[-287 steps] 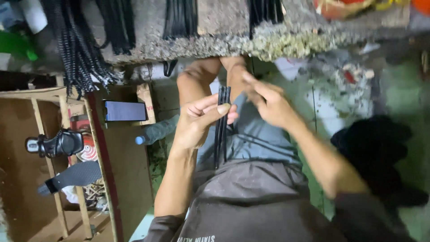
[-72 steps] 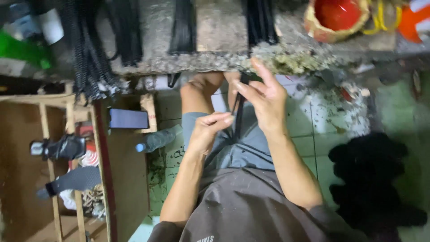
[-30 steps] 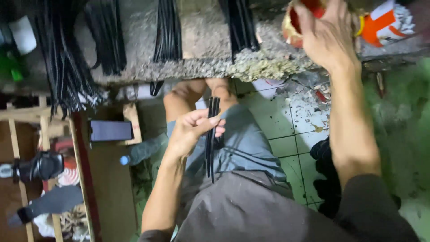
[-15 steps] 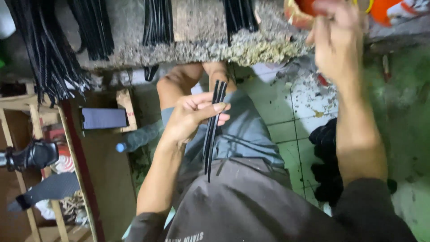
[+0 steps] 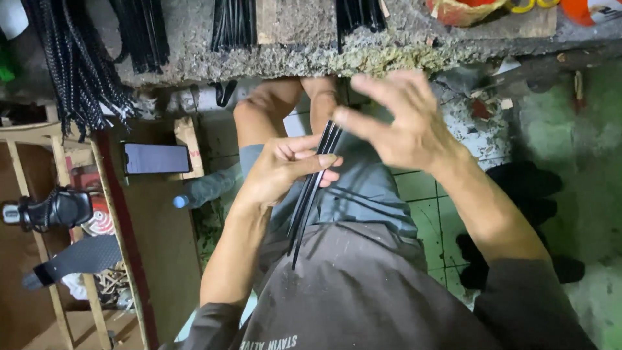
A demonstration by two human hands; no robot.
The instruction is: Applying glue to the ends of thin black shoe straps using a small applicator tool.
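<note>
Pinched left hand (image 5: 282, 172) holds black strips (image 5: 311, 188); right hand (image 5: 402, 120) spread open.

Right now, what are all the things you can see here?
thin strips: a few, black, pinched in the left hand over the lap
braided cords: a bunch, black, hanging off the bench's left end
strip bundles: several, black, on the bench
workbench: one, grey, rough, at the top
phone: one, dark, left shelf
sandal: one, black, far left
shoe sole: one, black, lower left
left hand: holds the strips
right hand: open, at their top
</note>
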